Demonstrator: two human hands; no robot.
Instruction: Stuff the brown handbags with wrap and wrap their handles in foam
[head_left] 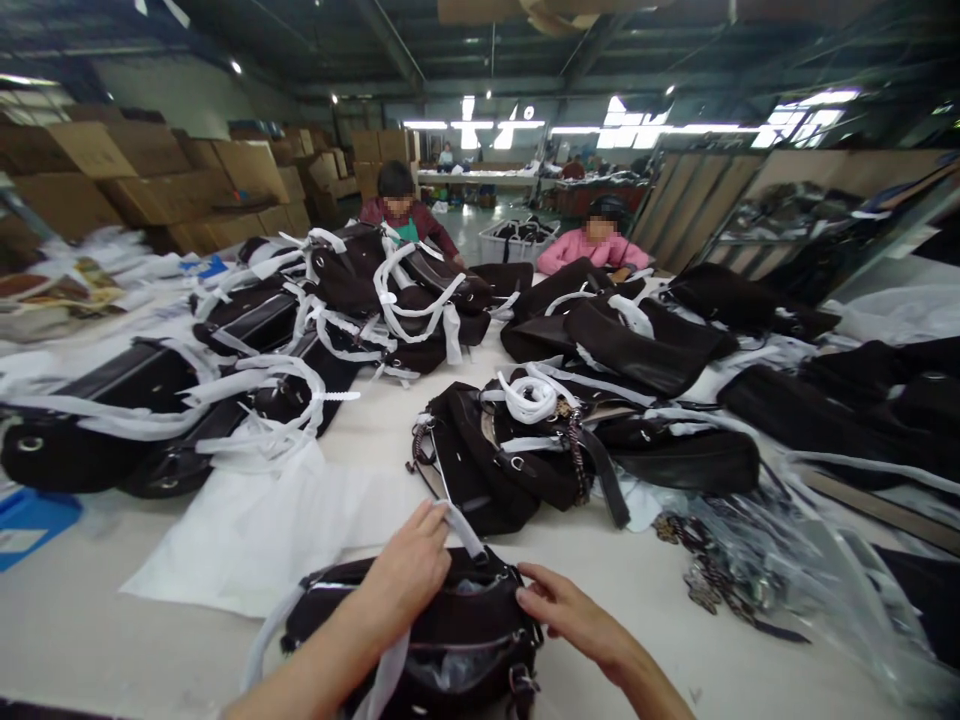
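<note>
A black handbag rests on the table right in front of me, its top partly gaping with clear plastic visible inside. White wrapping covers its handle. My left hand reaches across the bag, fingers closed round the wrapped handle near its upper bend. At the bag's right top corner, the thumb and forefinger of my right hand pinch the edge beside the metal fittings. What exactly lies between those fingertips is hard to make out. A small dark tassel or strap piece hangs at the bag's lower right.
More black bags lie just beyond, with piles of them farther back. A white cloth bag lies left; patterned straps and clear plastic lie right. Two people sit across the table. A blue tray stands far left.
</note>
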